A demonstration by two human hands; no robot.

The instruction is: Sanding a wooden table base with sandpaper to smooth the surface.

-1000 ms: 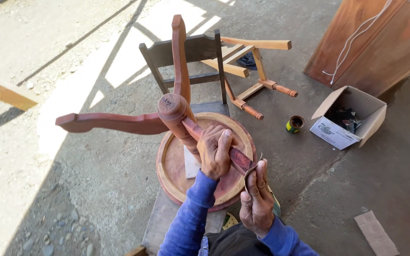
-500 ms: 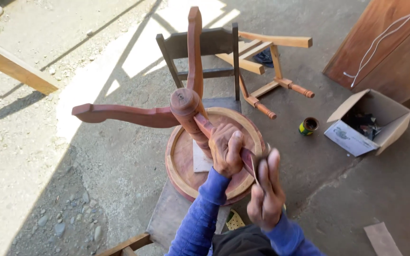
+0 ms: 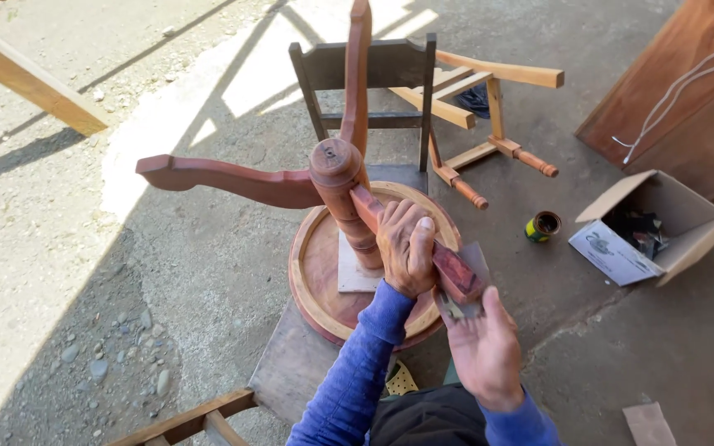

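Sunlit concrete floor [image 3: 126, 272], dark chair [image 3: 373, 70], perhaps a cabinet [image 3: 687, 107].

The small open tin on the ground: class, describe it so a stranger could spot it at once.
Start at the open cardboard box on the concrete at right. Just left of it stands the small tin, lid off, with a yellow and green side: the only round container there.

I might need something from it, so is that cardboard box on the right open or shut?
Open. The box has its flaps folded out, and dark items show inside.
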